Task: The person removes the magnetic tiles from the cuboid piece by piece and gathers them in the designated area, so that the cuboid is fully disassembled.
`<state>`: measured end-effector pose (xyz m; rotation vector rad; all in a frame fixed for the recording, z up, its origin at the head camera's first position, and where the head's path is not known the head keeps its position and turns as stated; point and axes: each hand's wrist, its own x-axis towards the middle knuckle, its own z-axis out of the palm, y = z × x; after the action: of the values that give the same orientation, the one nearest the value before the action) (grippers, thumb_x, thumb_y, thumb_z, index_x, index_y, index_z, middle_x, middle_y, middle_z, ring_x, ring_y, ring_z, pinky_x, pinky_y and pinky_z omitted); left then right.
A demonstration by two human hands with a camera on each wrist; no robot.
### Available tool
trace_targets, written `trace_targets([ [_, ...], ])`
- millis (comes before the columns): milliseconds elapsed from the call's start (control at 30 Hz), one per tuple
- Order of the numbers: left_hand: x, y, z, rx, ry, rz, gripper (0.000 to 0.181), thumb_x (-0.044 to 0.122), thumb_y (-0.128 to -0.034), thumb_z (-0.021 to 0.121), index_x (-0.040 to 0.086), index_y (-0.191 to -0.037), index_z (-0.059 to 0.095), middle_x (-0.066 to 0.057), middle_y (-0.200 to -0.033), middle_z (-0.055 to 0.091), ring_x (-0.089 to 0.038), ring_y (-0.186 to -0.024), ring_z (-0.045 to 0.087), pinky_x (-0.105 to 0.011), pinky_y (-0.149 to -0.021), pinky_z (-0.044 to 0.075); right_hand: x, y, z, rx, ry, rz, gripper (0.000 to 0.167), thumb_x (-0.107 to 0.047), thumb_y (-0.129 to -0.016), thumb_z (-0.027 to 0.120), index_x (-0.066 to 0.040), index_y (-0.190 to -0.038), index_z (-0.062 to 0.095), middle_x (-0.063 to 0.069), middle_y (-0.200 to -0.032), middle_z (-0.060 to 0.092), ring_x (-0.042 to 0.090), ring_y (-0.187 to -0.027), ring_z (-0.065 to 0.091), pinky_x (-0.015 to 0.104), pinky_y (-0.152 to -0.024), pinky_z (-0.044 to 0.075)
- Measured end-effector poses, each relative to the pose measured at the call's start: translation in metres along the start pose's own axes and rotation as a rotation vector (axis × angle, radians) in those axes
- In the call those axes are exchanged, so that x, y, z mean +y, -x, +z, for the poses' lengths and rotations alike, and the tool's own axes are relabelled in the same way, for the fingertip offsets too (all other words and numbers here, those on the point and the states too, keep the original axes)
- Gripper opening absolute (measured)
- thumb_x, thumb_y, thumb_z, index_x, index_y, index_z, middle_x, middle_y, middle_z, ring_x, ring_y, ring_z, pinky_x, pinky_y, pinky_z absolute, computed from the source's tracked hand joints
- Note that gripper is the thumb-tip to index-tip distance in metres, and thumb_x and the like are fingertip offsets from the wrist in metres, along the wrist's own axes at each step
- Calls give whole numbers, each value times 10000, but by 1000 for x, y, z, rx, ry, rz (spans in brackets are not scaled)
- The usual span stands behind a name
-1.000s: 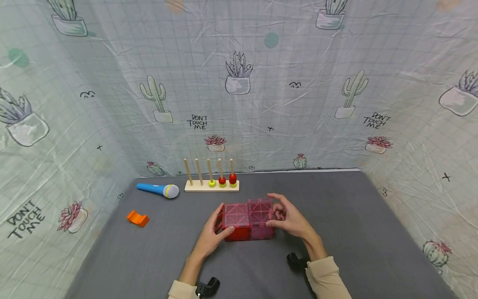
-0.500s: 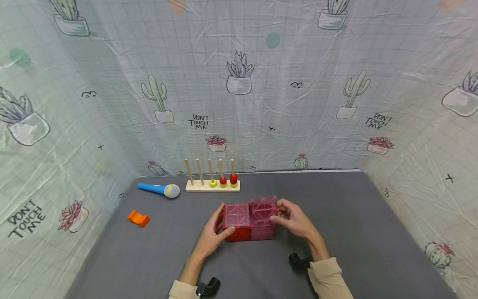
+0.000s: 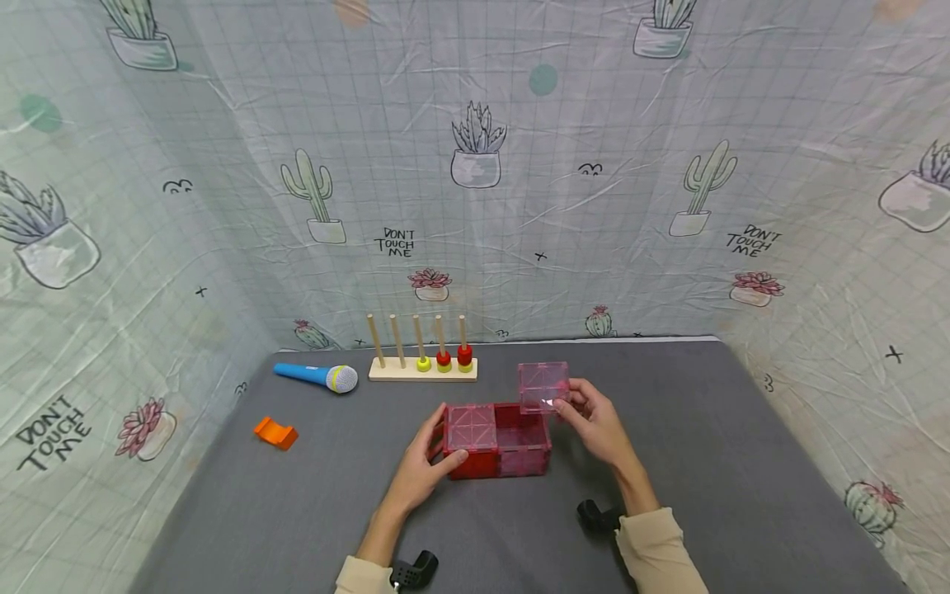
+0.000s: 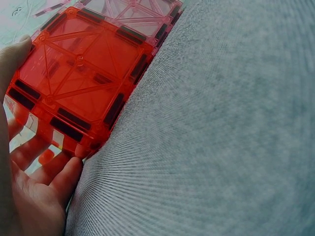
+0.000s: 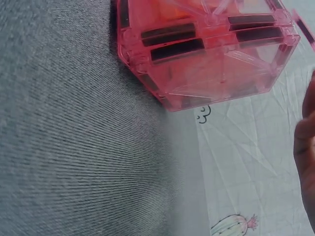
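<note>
A box of see-through magnetic tiles (image 3: 472, 464) stands on the table, red on its left half and pink on its right. The left half has a pink tile on top, while the right half is open above. My left hand (image 3: 417, 469) grips the red end, thumb on the near face and fingers round the side, as the left wrist view also shows at the red tile (image 4: 83, 64). Above and behind the open half, my right hand (image 3: 599, 425) pinches a square pink tile (image 3: 543, 386) by its right edge, lifted off the box.
Behind the box stands a wooden peg counter (image 3: 423, 371) with yellow and red rings on some pegs. To its left lies a blue toy microphone (image 3: 315, 377). An orange curved block (image 3: 275, 433) rests at the left of the grey table (image 3: 705, 462).
My right hand has lifted the pink tile off the right half of the box, up and away to the back right. My left hand has stayed on the red end.
</note>
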<state>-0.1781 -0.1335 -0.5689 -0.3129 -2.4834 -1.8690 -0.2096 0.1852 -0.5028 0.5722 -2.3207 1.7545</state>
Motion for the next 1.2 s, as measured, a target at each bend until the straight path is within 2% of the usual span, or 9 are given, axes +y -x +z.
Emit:
trace_targets([
  [167,0,-1,0,-5,13,6,843,302,-881,745,185,-1587,300,-38,-1565,431,-265,-1413,451,-509,-1133,430,3,-7,-3,98,1,2,390,-56,-958,651,51,-1322,565,201,-871,681,146,-688,630,230,-597,528],
  [300,0,-1,0,-5,5,10,843,305,-881,745,184,-1587,300,-40,-1566,430,-265,-1411,455,-498,-1129,435,3,-11,-5,162,-5,12,437,-6,-942,653,79,-1355,536,247,-862,671,116,-683,640,234,-603,546],
  [500,-1,-1,1,-4,8,9,840,304,-880,745,201,-1587,302,-44,-1566,429,-267,-1412,455,-491,-1130,432,-19,-15,-10,222,1,78,415,13,-928,664,148,-1298,534,340,-897,676,123,-684,680,225,-625,577],
  [633,-1,-1,1,-5,11,6,840,299,-883,743,202,-1588,297,-40,-1567,426,-261,-1416,448,-494,-1135,426,-22,-20,-14,237,33,129,394,2,-927,671,154,-1267,541,319,-871,687,52,-646,650,265,-622,590],
  [700,-1,-1,1,-6,11,5,841,299,-885,741,199,-1589,294,-40,-1567,425,-260,-1418,446,-497,-1137,423,-15,-23,-17,245,33,142,400,-9,-927,676,153,-1266,539,244,-829,706,49,-633,647,275,-614,591],
  [867,0,0,1,-4,11,6,845,301,-883,743,187,-1589,293,-44,-1570,421,-269,-1421,441,-500,-1137,423,21,-33,-26,283,40,188,445,-92,-928,706,97,-1299,548,26,-780,725,100,-638,674,225,-599,577],
  [967,1,0,1,-5,11,8,849,298,-883,744,174,-1590,291,-48,-1573,418,-274,-1424,439,-496,-1136,424,37,-37,-31,297,83,204,457,-157,-928,719,54,-1303,565,87,-830,744,123,-650,686,255,-611,588],
  [1100,0,0,1,-4,8,5,847,300,-881,746,194,-1589,294,-41,-1573,419,-267,-1426,438,-485,-1137,425,44,-40,-36,305,137,211,455,-202,-928,724,34,-1289,577,215,-912,742,113,-652,679,311,-627,599],
  [1200,0,0,1,-2,5,5,842,306,-880,745,216,-1587,298,-37,-1572,419,-264,-1425,440,-479,-1137,428,48,-43,-38,308,180,236,448,-218,-935,717,23,-1288,580,225,-929,742,87,-646,665,306,-627,595],
])
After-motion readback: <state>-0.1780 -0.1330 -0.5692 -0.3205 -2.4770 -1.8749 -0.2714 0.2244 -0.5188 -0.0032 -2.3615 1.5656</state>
